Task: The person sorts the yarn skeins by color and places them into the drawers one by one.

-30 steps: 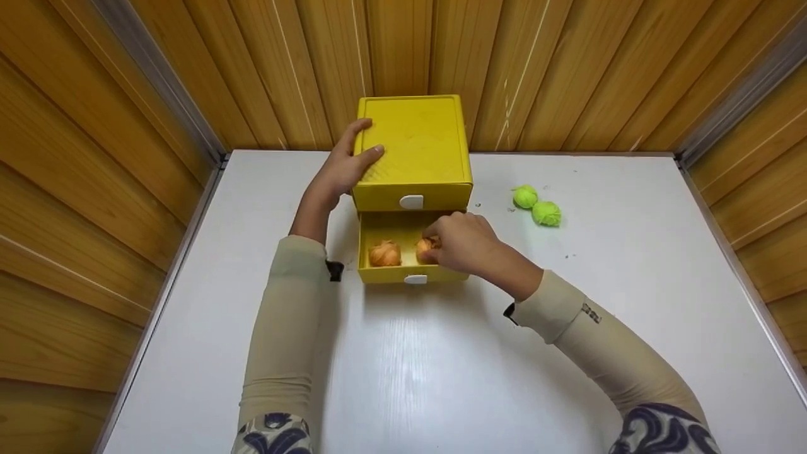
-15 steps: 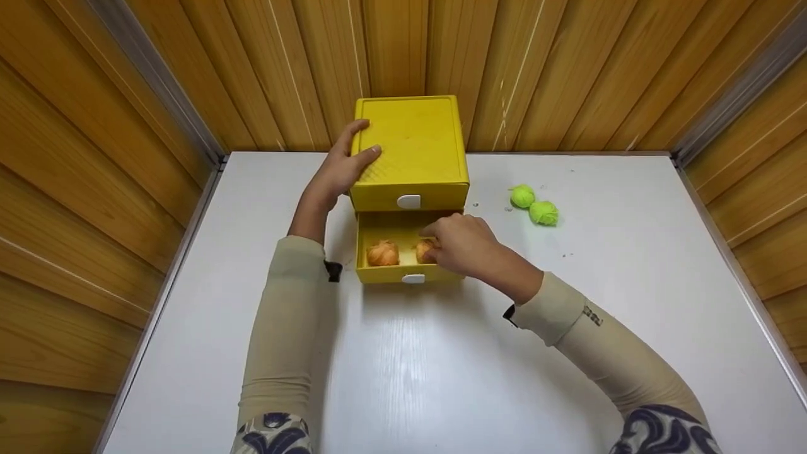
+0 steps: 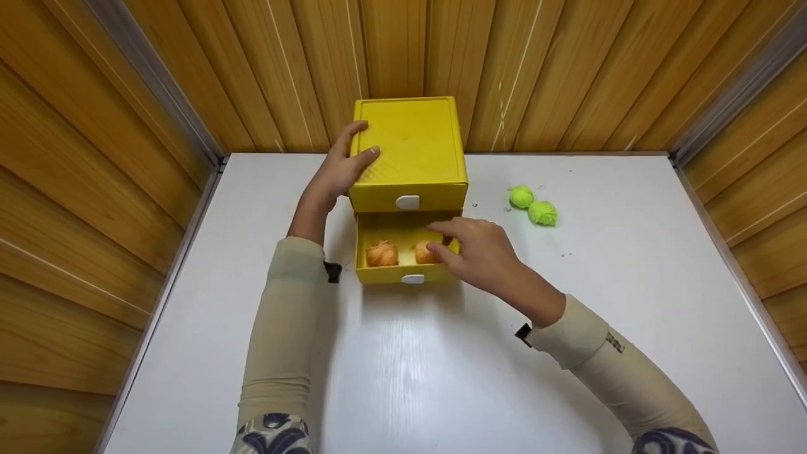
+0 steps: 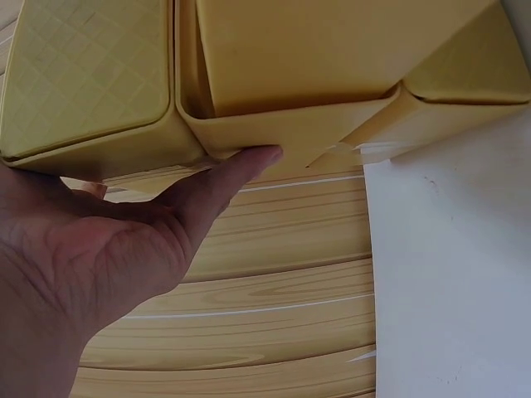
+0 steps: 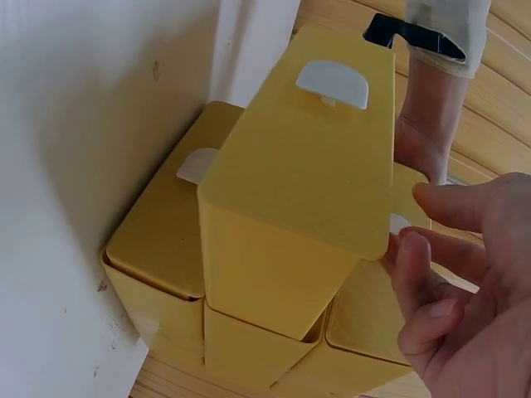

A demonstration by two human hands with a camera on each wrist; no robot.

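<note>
A yellow drawer unit with white tab handles stands on the table. Its middle drawer is pulled out; the right wrist view shows the other two closed. Inside lie two orange yarn balls, one on the left and one on the right. My left hand rests on the unit's left side, thumb and a finger on its top edge. My right hand is over the drawer's right side, thumb and fingers apart beside the right orange ball, pinching nothing. The right ball is partly hidden by this hand.
Two bright green yarn balls, a rear one and a front one, lie on the white table to the right of the unit. Wood-panel walls border the table at the back and both sides.
My right hand has let go of the right orange yarn ball, spread its fingers and drawn back slightly right and towards me. The left hand still rests on the unit.
</note>
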